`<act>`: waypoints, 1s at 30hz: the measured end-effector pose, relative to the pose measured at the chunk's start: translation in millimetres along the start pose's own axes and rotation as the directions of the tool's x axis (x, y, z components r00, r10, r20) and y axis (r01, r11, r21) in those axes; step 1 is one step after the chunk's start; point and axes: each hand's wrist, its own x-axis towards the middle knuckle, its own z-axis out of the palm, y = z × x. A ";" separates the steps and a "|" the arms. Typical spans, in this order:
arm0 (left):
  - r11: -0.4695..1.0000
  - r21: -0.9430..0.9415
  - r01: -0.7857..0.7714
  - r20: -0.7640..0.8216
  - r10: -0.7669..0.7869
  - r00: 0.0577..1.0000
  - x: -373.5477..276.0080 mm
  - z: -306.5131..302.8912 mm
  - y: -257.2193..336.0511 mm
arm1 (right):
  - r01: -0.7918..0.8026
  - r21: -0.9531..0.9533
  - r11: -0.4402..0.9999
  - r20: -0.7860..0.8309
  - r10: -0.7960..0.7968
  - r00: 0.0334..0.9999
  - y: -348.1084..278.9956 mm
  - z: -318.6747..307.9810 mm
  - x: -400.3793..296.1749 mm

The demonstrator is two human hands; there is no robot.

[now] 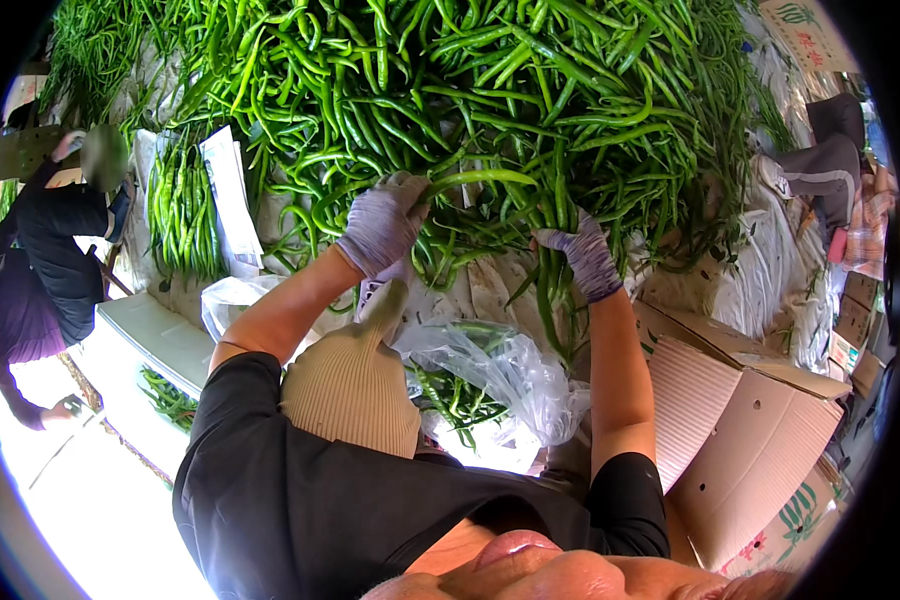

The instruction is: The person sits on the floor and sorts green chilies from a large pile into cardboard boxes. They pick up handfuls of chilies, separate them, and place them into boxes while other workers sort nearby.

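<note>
My left hand (386, 219), in a grey knitted glove, pinches the stem end of a long light-green chili pepper (487, 178) that points toward the right hand. My right hand (581, 255), gloved in the same knit, grips a bunch of green chili peppers (559, 195). Some of that bunch hangs down below the fingers. Beyond both hands spreads a large heap of long green chili peppers (390, 97) on pale sheeting (487, 289). The fingertips of my left hand are partly hidden.
Near my lap sits a clear plastic bag (525, 375) with peppers inside. An open cardboard box (757, 442) stands at right. On the left are a white foam box (146, 330), aligned peppers (184, 206) and paper (232, 191). One person (52, 247) is at left, another (832, 180) at right.
</note>
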 end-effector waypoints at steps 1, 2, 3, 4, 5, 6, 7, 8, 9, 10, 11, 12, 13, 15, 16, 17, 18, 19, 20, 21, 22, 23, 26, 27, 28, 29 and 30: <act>0.985 0.144 -0.090 -0.031 0.095 0.995 -1.3 -3.4 6.2 | -0.002 -0.007 1.000 0.014 0.002 1.000 2.9 2.1 0.5; 0.996 0.070 -0.061 0.012 0.060 0.998 -1.7 -5.1 6.2 | -0.015 0.048 0.999 0.142 0.008 0.990 0.7 0.0 -2.1; 0.995 0.026 -0.097 -0.050 0.098 0.994 -2.8 -10.0 15.3 | 0.023 -0.044 0.999 0.074 -0.020 0.997 10.8 -3.2 5.2; 0.989 -0.020 -0.144 -0.114 0.141 0.983 -3.2 -15.1 31.6 | 0.058 -0.139 0.989 0.000 -0.059 0.998 30.7 -11.6 18.2; 0.981 -0.066 -0.181 -0.172 0.168 0.971 -5.1 -18.3 43.5 | 0.073 -0.233 0.970 -0.066 -0.090 0.994 44.0 -15.9 23.6; 0.933 -0.045 -0.358 -0.211 0.342 0.916 -5.1 -18.4 46.3 | 0.017 -0.025 1.000 -0.001 -0.017 1.000 23.9 2.2 5.7; 0.900 -0.040 -0.435 -0.190 0.421 0.887 -7.2 -16.9 57.9 | -0.026 0.059 0.998 0.055 0.023 0.998 19.6 10.6 -2.9; 0.822 -0.028 -0.569 -0.128 0.562 0.817 -7.0 -13.3 62.4 | -0.066 0.136 0.988 0.123 0.049 0.991 14.7 17.8 -5.5; 0.721 -0.032 -0.692 -0.063 0.689 0.722 -6.3 -5.7 65.0 | -0.109 0.211 0.971 0.186 0.070 0.980 13.9 19.4 -7.3; 0.713 -0.039 -0.700 0.013 0.701 0.713 -9.5 6.2 65.2 | -0.234 0.403 0.885 0.284 0.122 0.951 22.1 21.9 -3.9; 0.704 -0.048 -0.709 0.089 0.710 0.699 -12.9 22.9 62.6 | -0.254 0.475 0.842 0.324 0.101 0.941 26.3 23.1 -4.8; 0.693 -0.062 -0.718 0.167 0.717 0.677 -13.9 39.5 59.4 | -0.274 0.547 0.791 0.358 0.075 0.931 25.0 31.2 -9.1; 0.681 -0.118 -0.722 0.155 0.731 0.664 -13.8 50.6 57.6 | -0.301 0.609 0.734 0.395 0.048 0.917 24.2 37.0 -12.5; 0.643 -0.234 -0.729 0.128 0.764 0.632 -12.3 66.9 55.2 | -0.316 0.542 0.779 0.398 0.093 0.913 42.6 24.9 -9.8; 0.644 -0.387 -0.660 0.086 0.738 0.670 -11.4 69.0 55.1 | -0.277 0.506 0.817 0.378 0.078 0.923 47.8 20.0 -9.8; 0.684 -0.363 -0.632 0.071 0.697 0.713 -10.6 75.9 44.7 | -0.237 0.469 0.851 0.356 0.063 0.932 52.0 15.0 -9.6; 0.726 -0.337 -0.599 0.055 0.650 0.758 -9.6 85.8 24.0 | -0.260 0.493 0.830 0.295 0.122 0.948 51.2 12.9 -6.2; 0.763 -0.314 -0.566 0.038 0.605 0.795 -3.5 84.8 14.8 | -0.231 0.467 0.853 0.239 0.130 0.962 50.8 2.2 -0.6; 0.862 -0.179 -0.474 0.080 0.493 0.866 2.8 84.3 6.0 | -0.203 0.441 0.874 0.180 0.136 0.974 52.1 -14.7 6.2; 0.929 -0.038 -0.367 0.104 0.369 0.923 13.2 81.4 2.4 | -0.177 0.412 0.894 0.118 0.141 0.983 54.5 -24.6 8.2; 0.905 0.135 -0.403 0.100 0.392 0.914 27.1 85.2 -4.3 | -0.075 0.485 0.871 0.105 0.027 0.994 30.1 -16.5 -3.6; 0.852 0.303 -0.427 0.102 0.416 0.904 42.5 92.5 -14.1 | -0.071 0.513 0.856 0.106 0.019 0.994 16.4 -16.4 -9.7; 0.571 0.567 -0.594 0.407 0.432 0.804 74.2 133.5 -71.5 | -0.043 0.533 0.845 0.123 -0.027 0.992 -23.2 -22.7 -27.2; 0.493 0.608 -0.623 0.447 0.436 0.781 79.5 141.9 -81.4 | -0.003 0.511 0.860 0.101 -0.056 0.993 -38.0 -22.7 -39.4; 0.409 0.646 -0.645 0.488 0.428 0.760 80.4 144.9 -87.2 | 0.041 0.469 0.882 0.070 -0.083 0.994 -49.3 -25.2 -50.2; 0.322 0.679 -0.660 0.526 0.413 0.743 80.9 148.5 -92.0 | 0.081 0.423 0.903 0.046 -0.110 0.993 -60.0 -28.6 -60.1; 0.394 0.654 -0.646 0.533 0.366 0.763 86.3 146.7 -85.7 | 0.131 0.388 0.912 0.009 -0.146 0.989 -69.5 -31.5 -72.9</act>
